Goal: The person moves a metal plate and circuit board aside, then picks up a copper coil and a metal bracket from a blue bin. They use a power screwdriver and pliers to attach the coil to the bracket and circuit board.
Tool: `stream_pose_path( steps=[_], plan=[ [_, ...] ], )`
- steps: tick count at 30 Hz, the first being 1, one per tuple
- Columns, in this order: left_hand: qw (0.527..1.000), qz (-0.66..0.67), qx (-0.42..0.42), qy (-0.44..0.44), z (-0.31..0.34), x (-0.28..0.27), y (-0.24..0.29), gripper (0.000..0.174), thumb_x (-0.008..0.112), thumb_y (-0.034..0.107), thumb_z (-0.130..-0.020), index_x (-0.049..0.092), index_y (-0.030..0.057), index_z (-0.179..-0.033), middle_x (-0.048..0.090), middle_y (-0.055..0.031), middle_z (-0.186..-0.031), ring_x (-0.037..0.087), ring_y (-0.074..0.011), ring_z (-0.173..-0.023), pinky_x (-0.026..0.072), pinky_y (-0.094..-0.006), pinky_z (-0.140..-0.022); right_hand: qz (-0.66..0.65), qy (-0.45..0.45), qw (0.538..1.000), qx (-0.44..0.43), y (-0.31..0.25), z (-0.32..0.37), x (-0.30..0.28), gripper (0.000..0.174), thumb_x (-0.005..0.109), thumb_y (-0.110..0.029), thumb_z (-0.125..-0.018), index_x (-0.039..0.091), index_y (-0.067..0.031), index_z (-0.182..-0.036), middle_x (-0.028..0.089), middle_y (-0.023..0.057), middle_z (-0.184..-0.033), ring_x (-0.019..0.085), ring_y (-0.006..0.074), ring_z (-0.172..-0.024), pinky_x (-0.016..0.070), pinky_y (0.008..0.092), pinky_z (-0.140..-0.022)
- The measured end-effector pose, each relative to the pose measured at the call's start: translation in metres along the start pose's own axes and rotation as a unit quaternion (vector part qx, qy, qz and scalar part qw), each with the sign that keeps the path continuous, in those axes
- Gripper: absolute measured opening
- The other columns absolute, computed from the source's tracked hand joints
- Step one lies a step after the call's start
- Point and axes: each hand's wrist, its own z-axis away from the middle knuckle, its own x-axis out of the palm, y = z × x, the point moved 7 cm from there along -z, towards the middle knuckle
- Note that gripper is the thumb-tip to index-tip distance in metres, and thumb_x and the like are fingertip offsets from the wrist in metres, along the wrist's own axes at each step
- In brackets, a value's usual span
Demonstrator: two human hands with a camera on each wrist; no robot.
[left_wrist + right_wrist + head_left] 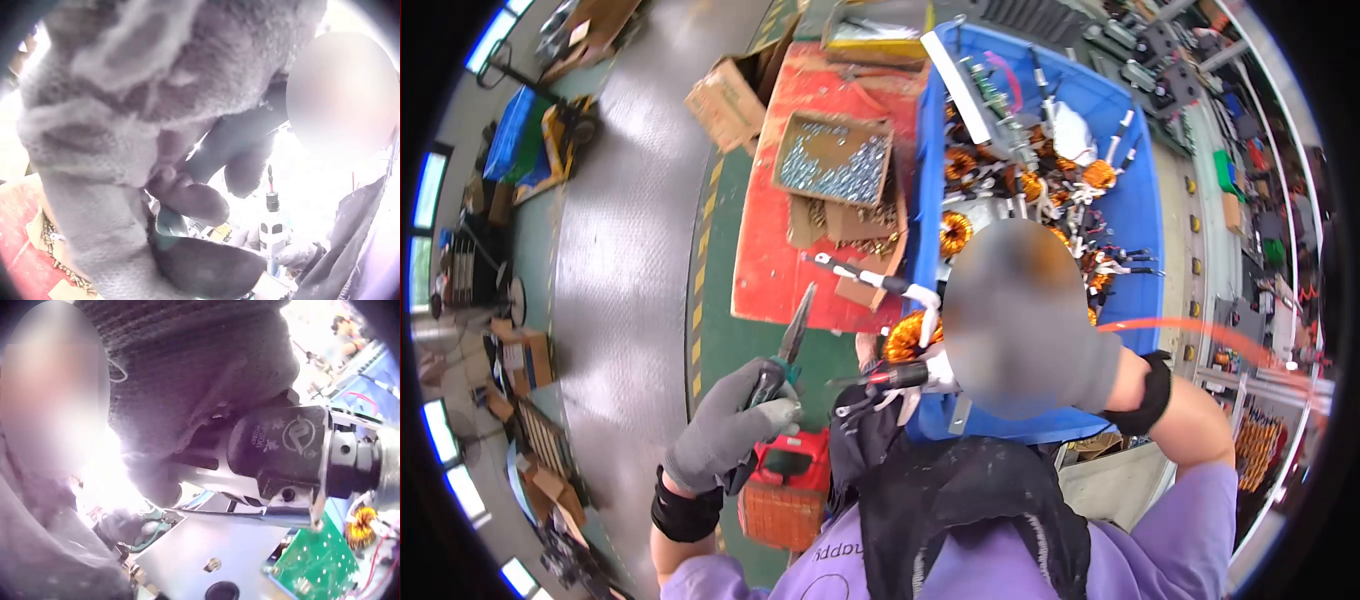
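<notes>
A grey glove covers my left hand, which grips long-nosed pliers with teal and dark handles. Their tips point up toward the red table's near edge. In the left wrist view a teal handle shows between the curled fingers. My right hand, also gloved and partly blurred, holds a black and silver power screwdriver. In the head view the driver's dark nose points left. Close beside it lies a copper-wound coil with white-sleeved leads. A metal plate and green circuit board show below the driver.
The blue bin holds several copper coils and wired boards. On the red table stand a cardboard box of silver screws and a carton of brass-coloured pieces. An orange hose runs right. A red stool stands below.
</notes>
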Motion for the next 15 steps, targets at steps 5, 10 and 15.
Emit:
stream_pose_path(
  steps=[5, 10, 15],
  plan=[
    [0.998, -0.003, 0.014, 0.069, -0.021, -0.005, -0.008, 0.024, 0.059, 0.019, -0.085, 0.057, -0.001, -0.098, 0.062, -0.0063, -0.083, 0.06, -0.0125, -0.074, 0.0455, -0.0255, -0.067, -0.002, -0.054, 0.997, 0.06, 0.007, 0.011, -0.015, 0.041, 0.077, -0.032, -0.069, 0.062, -0.0121, -0.101, 0.066, 0.0104, -0.097, 0.068, 0.0312, -0.078, 0.053, 0.0414, -0.065],
    [0.993, -0.039, 0.098, 0.048, -0.04, 0.002, 0.013, 0.025, 0.056, 0.016, -0.085, 0.058, -0.0012, -0.103, 0.062, -0.007, -0.087, 0.059, -0.0123, -0.079, 0.0441, -0.026, -0.07, -0.107, 0.067, 0.991, 0.049, 0.029, 0.092, -0.083, 0.052, 0.083, -0.028, -0.068, 0.063, -0.0061, -0.111, 0.069, 0.0116, -0.087, 0.069, 0.0325, -0.075, 0.0548, 0.0376, -0.065],
    [0.952, 0.005, 0.275, 0.131, -0.088, 0.034, 0.08, 0.031, 0.061, 0.02, -0.086, 0.06, 0.001, -0.11, 0.056, 0.0005, -0.092, 0.05, -0.0066, -0.079, 0.0391, -0.0217, -0.069, -0.064, 0.153, 0.979, 0.119, 0.053, 0.181, -0.127, 0.04, 0.08, -0.014, -0.068, 0.059, -0.0014, -0.099, 0.063, 0.0088, -0.08, 0.06, 0.0201, -0.064, 0.0492, 0.031, -0.061]
  ],
)
